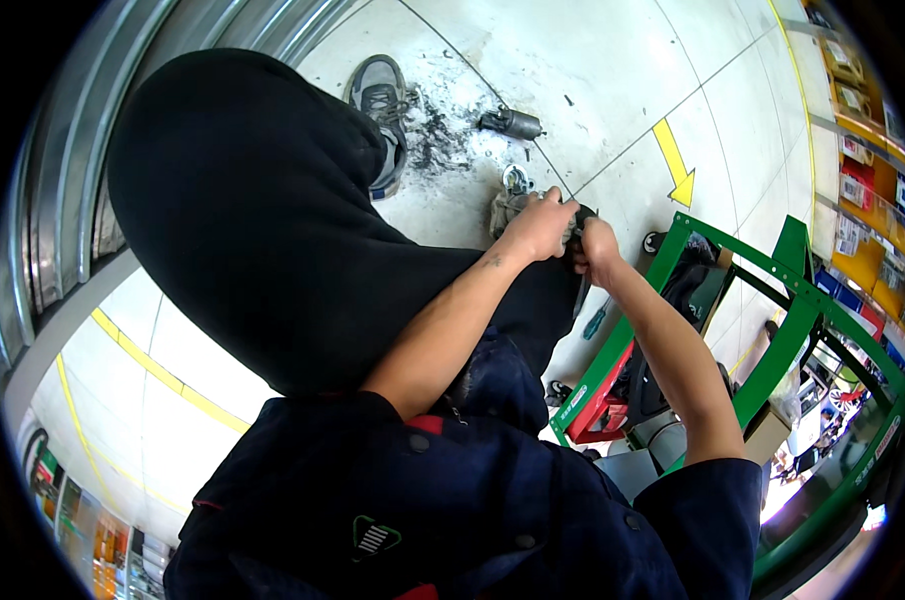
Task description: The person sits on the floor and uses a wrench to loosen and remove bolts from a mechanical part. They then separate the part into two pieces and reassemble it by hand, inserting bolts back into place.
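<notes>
My left hand (543, 226) is closed on a dirty grey metal part (503, 212), held low in front of my knee. A round, shiny metal piece (515, 179) shows at the far end of that part. Close beside it on the right, my right hand (598, 247) is closed, with its fingers curled in. Something dark shows between the two hands, but the fingers cover most of it, so I cannot make out what the right hand grips. Farther off on the floor lies a dark metal cylinder (514, 124) with a narrow end piece.
Black grime and pale powder (435, 140) are spread on the tiles near my grey shoe (379, 110). At the right stands a green metal frame (803, 330) with a red tray (603, 410). Shelves of boxes (863, 190) line the far right; metal shutters (83, 130) are at left.
</notes>
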Demonstrator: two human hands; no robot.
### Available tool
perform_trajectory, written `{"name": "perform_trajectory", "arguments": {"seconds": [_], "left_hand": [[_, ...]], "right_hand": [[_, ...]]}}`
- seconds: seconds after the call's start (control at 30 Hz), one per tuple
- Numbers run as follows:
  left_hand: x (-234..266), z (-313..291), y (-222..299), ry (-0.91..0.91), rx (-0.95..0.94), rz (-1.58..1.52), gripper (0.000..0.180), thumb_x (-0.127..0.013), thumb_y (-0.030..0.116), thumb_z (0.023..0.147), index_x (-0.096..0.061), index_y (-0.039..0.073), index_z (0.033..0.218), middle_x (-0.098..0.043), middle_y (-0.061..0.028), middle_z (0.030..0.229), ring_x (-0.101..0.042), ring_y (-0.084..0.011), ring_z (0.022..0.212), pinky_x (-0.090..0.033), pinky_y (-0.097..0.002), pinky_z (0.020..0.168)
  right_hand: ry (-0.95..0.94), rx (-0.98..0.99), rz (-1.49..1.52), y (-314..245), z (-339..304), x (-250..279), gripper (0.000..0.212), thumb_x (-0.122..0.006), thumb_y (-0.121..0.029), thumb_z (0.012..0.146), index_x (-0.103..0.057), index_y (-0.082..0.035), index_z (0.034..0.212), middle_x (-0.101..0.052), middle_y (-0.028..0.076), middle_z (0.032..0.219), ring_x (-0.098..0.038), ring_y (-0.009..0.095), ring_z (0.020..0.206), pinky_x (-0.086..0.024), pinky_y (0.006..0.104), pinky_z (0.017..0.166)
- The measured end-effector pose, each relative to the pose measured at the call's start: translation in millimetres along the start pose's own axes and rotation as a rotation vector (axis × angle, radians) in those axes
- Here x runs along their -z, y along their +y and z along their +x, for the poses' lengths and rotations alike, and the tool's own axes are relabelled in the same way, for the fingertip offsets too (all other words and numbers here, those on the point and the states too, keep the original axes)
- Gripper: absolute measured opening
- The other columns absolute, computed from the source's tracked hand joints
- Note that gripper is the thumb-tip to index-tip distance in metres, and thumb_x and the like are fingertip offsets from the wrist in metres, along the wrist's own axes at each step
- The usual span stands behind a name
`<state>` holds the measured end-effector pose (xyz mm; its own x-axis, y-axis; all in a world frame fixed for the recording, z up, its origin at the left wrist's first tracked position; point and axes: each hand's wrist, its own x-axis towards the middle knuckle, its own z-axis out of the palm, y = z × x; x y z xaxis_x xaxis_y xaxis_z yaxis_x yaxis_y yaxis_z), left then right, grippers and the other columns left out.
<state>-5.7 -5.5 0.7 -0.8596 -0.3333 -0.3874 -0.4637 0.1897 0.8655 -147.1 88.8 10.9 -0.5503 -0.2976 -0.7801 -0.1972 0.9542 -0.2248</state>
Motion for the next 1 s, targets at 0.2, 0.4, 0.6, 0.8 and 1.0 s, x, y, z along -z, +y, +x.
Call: {"name": "perform_trajectory", "arguments": {"seconds": [0.2,0.4,0.6,0.8,1.0], "left_hand": [[-11.6,-1.2,-11.1,0.058,-0.077,0.109,0.073,-0.081,0.009,0.066,-0.052,0.009,0.134,-0.047,-0.0220,0.133,-0.051,-0.0492,0.119,-0.048,-0.0510,0.099],[-1.7,-5.3,-3.9,-0.001,-0.012,0.060,0.075,-0.080,0.009,0.067,-0.052,0.011,0.136,-0.047,-0.0226,0.136,-0.049,-0.0513,0.121,-0.049,-0.0500,0.099],[-8.8,0.7,-7.8,0.009,-0.033,0.078,0.076,-0.080,0.009,0.067,-0.052,0.011,0.137,-0.048,-0.0241,0.137,-0.049,-0.0519,0.121,-0.047,-0.0508,0.102],[-10.9,-3.4,-4.9,0.033,-0.033,0.095,0.073,-0.081,0.009,0.068,-0.052,0.009,0.135,-0.046,-0.0251,0.139,-0.049,-0.0541,0.122,-0.047,-0.0517,0.102],[-5.9,-4.4,-4.9,-0.001,-0.017,0.093,0.075,-0.082,0.008,0.068,-0.051,0.009,0.137,-0.045,-0.0240,0.142,-0.047,-0.0546,0.123,-0.049,-0.0506,0.102]], "right_hand": [[0.151,0.369,-0.488,-35.9,-32.9,1.9,0.042,-0.040,-0.022,0.095,-0.048,-0.005,0.133,-0.066,0.035,0.095,-0.065,0.050,0.088,-0.050,0.0551,0.079],[-0.085,-0.077,-0.083,-31.0,-19.6,-0.9,0.038,-0.041,-0.021,0.094,-0.053,-0.005,0.126,-0.066,0.035,0.091,-0.067,0.047,0.080,-0.051,0.0534,0.070],[0.025,0.153,-0.187,-22.5,-16.9,1.3,0.040,-0.041,-0.023,0.094,-0.050,-0.008,0.130,-0.068,0.027,0.088,-0.066,0.044,0.075,-0.050,0.0530,0.066],[0.280,0.751,-0.626,-5.4,-9.3,1.8,0.037,-0.037,-0.022,0.095,-0.055,-0.005,0.122,-0.056,0.007,0.063,-0.048,0.026,0.046,-0.039,0.0434,0.043],[0.171,0.396,-0.347,5.9,1.0,-6.3,0.021,-0.039,-0.027,0.097,-0.053,-0.013,0.093,-0.054,0.010,0.062,-0.047,0.028,0.050,-0.036,0.0439,0.048]]}}
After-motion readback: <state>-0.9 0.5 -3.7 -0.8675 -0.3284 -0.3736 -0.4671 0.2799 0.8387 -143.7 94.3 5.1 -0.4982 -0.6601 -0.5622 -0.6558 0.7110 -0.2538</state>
